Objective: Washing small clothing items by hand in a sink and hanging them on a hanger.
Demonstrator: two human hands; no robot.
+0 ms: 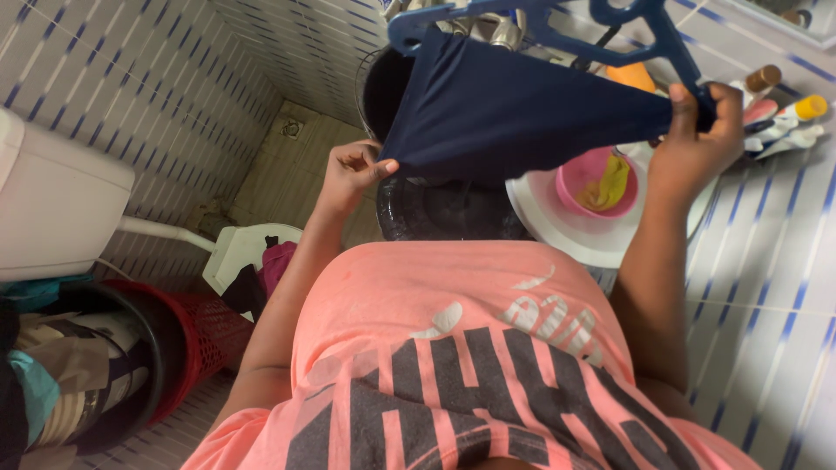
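Observation:
A dark navy garment (514, 113) is stretched between both of my hands, just below a blue plastic hanger (557, 26). My left hand (353, 170) pinches the garment's lower left corner. At the upper right, my right hand (692, 139) grips the garment's other end, close to the hanger's arm. The cloth hangs over a dark bucket (444, 209) in front of my pink shirt.
A white basin (566, 231) holds a pink bowl (596, 178) with yellow cloth. Bottles (784, 117) stand on the tiled ledge at right. A white cistern (52, 204), a red laundry basket (205, 331) and a clothes-filled bin (78, 374) are at left.

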